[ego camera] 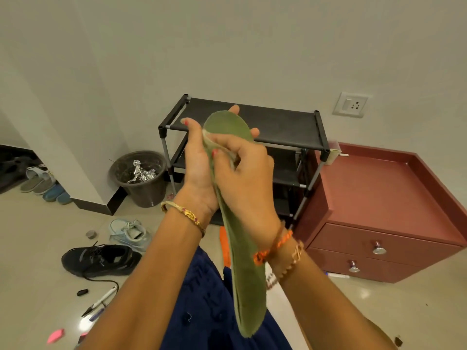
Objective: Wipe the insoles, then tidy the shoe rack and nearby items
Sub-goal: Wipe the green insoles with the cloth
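Observation:
A long green insole (246,281) is held upright in front of me, toe end up. My left hand (198,170) grips it from behind near the toe, fingers wrapped round its far side. My right hand (245,178) presses a small pale cloth (222,145) against the insole's face. Behind them stands a black shoe rack (285,127) with bare shelves, against the wall. An orange insole (224,245) lies on the floor below my hands, partly hidden.
A dark waste bin (141,178) with crumpled foil stands left of the rack. A maroon drawer cabinet (379,210) is on the right. A black sneaker (101,260) and a light blue sneaker (130,233) lie on the floor, with pens (101,300) and pink erasers (55,335). More shoes (43,183) sit far left.

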